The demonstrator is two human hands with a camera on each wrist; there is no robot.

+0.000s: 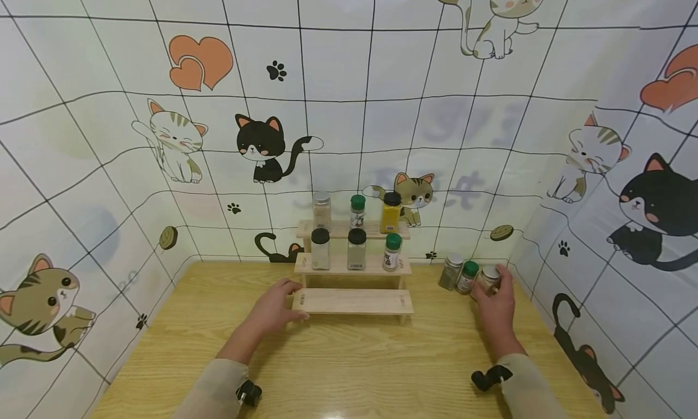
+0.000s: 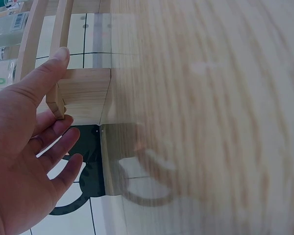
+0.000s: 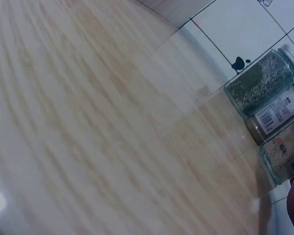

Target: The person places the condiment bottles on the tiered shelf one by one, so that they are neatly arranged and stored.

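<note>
My left hand (image 1: 272, 307) holds the left end of the lowest step of a three-step wooden rack (image 1: 351, 301). In the left wrist view the thumb lies on the board (image 2: 53, 100) and fingertips touch its corner. To the right of the rack, my right hand (image 1: 497, 310) grips a silver-capped glass spice jar (image 1: 489, 275), its thumb and fingers on either side. Beside that jar stand a green-capped jar (image 1: 467, 278) and another silver-capped jar (image 1: 451, 270) of green flakes. The right wrist view shows pinkish grains in the gripped jar (image 3: 283, 152); most of the hand is cut off.
On the middle step stand two black-capped jars (image 1: 320, 249) and a green-capped one (image 1: 392, 252). The top step bears a silver-capped jar (image 1: 322, 210), a green-capped jar (image 1: 357, 212) and a yellow black-capped bottle (image 1: 390, 213). A cat-patterned sheet (image 1: 349, 122) rises behind the wooden table (image 1: 360, 370).
</note>
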